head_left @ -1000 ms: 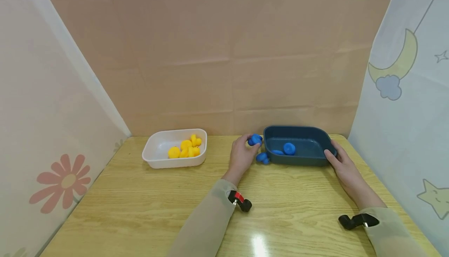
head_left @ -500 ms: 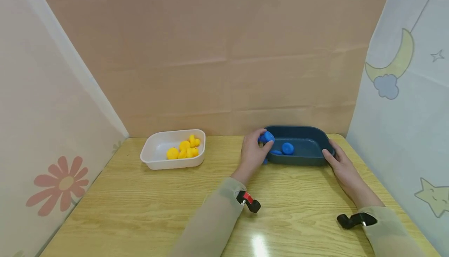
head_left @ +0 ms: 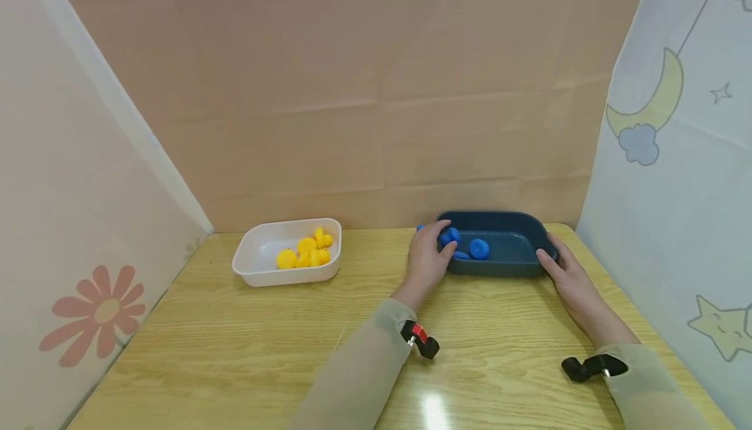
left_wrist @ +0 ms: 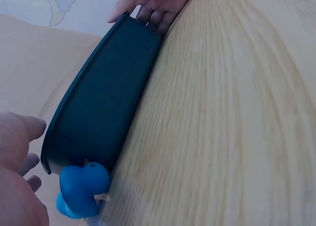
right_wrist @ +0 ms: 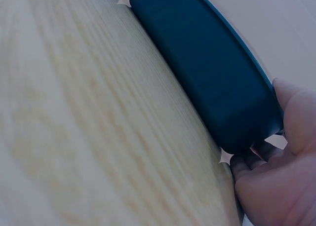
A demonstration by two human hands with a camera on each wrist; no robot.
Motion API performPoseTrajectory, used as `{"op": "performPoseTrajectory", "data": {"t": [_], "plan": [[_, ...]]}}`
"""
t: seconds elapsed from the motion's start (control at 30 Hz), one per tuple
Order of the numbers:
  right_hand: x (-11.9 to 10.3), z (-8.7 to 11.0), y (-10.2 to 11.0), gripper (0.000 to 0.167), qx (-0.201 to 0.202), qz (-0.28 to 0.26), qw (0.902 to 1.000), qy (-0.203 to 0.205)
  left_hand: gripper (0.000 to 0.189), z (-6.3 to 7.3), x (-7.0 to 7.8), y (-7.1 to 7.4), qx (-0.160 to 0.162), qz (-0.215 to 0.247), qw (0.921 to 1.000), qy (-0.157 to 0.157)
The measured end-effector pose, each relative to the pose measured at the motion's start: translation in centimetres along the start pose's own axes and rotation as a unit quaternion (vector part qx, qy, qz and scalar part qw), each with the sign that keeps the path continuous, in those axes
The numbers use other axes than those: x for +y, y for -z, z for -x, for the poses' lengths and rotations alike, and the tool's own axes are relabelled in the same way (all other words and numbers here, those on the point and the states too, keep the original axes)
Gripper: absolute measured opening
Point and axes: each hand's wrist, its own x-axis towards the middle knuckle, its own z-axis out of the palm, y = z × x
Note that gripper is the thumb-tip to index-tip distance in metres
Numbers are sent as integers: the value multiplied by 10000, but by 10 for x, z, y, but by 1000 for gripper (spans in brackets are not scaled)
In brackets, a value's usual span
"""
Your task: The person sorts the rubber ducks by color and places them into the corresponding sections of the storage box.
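My left hand (head_left: 425,257) is at the left end of a dark blue-green plastic bin (head_left: 517,268), its fingers spread over the rim. A blue rubber duck (head_left: 451,237) lies inside the bin right by those fingertips. Two more blue toys are in there, one of them a round blue piece (head_left: 479,249). Outside, against the bin's end wall, a blue duck (left_wrist: 81,189) sits on the table below my left hand. My right hand (head_left: 568,280) grips the bin's right end, thumb at the rim and fingers against the outer wall.
A white bin (head_left: 252,272) with several yellow ducks (head_left: 307,245) stands to the left on the wooden table (head_left: 235,352). Part of another blue toy (head_left: 420,227) shows behind my left hand. A brown paper backdrop (head_left: 329,123) rises at the table's back edge, with printed cloths at both sides.
My left hand has moved right, carrying a blue duck from beside the dark bin over its rim, and has let go of it inside. The right hand keeps its hold on the bin.
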Motion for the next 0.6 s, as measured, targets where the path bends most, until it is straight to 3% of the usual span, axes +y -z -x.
{"op": "performPoseTrajectory", "data": {"t": [0.2, 0.6], "plan": [[2, -1, 0, 85, 28, 81, 10000, 16, 47, 2, -7, 5, 146, 393, 9990, 155], [1, 0, 2, 86, 22, 27, 10000, -26, 47, 10, -25, 17, 277, 459, 9984, 181]]}}
